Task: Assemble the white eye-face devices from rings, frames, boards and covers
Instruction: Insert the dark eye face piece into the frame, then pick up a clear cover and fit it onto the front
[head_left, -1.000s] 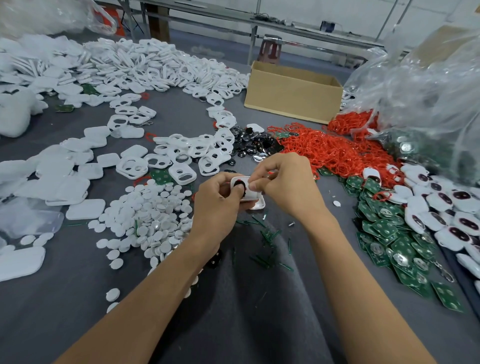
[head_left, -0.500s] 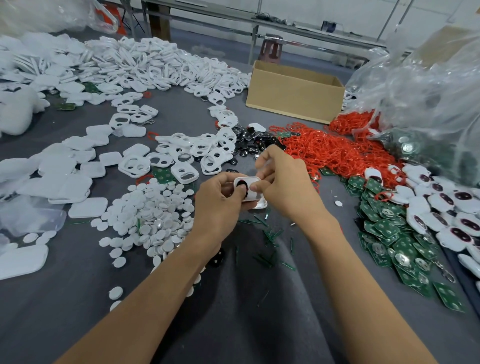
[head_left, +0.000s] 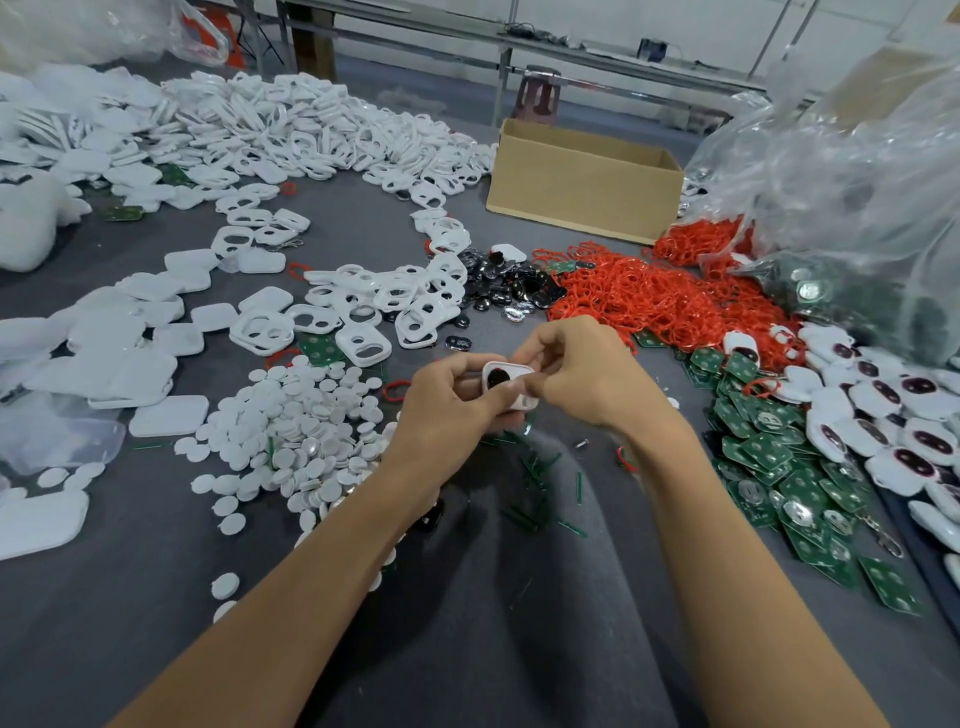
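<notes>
White device (head_left: 506, 382) sitting at frame centre, held between both hands just above grey table (head_left: 156, 597). Left hand (head_left: 447, 410) gripping its left side, fingers curling round it. Right hand (head_left: 587, 379) pinching its right edge, fingers bent. 1 dark oval showing on device face. Red rings (head_left: 649, 306) lying piled right of centre, above hands. Green boards (head_left: 789, 467) spreading at right; finished devices (head_left: 909, 415) lying along right edge. White frames (head_left: 395, 301) heaping above hands, more stretching to upper left. White discs (head_left: 301, 431) piling left of hands. Cardboard box (head_left: 582, 187) standing at upper centre.
</notes>
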